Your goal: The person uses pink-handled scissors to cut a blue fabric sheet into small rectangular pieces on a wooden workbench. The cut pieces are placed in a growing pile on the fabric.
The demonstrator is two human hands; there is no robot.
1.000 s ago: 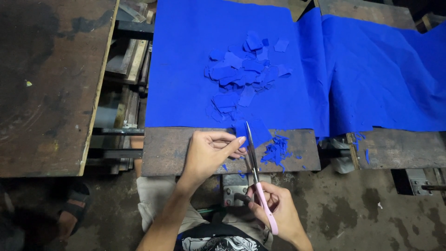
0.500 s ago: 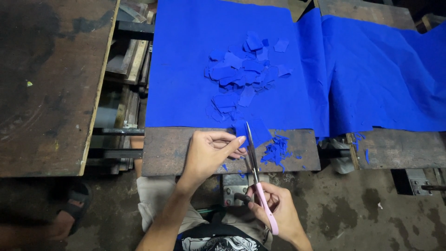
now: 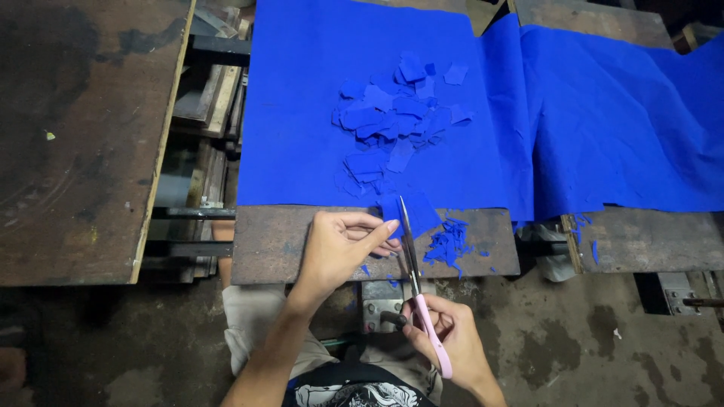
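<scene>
Here the right hand (image 3: 452, 343) has its grip closed through the pink plastic handles of a pair of long steel-bladed scissors (image 3: 418, 286), fingers curled tight around the loops. The blades point away from the person and look nearly together, their tips reaching a small piece of blue fabric (image 3: 403, 209) at the near edge of the tabletop. The left hand (image 3: 339, 249) rests just beside the blades, on their left; its fingers (image 3: 377, 230) are pinched together on the near edge of that small blue piece, holding it where the scissors meet it.

Just right of the blades a little scatter of thin blue fabric trimmings (image 3: 446, 245) lies on the dark, worn wooden tabletop (image 3: 279, 245). Beyond the hands a large sheet of bright blue cloth (image 3: 302, 113) covers the tabletop, and on it, near the middle, sits a loose heap of cut blue fabric patches (image 3: 396, 117), overlapping one another. To the right a second stretch of blue cloth (image 3: 626, 128) runs on across the neighbouring boards, slightly wrinkled, its edge overlapping the first sheet.

To the left, apart from the work, stands another dark stained wooden tabletop (image 3: 75, 143), with wooden slats and metal bars visible in the gap between the two. Below the hands the floor is grey stained concrete (image 3: 573, 339).
</scene>
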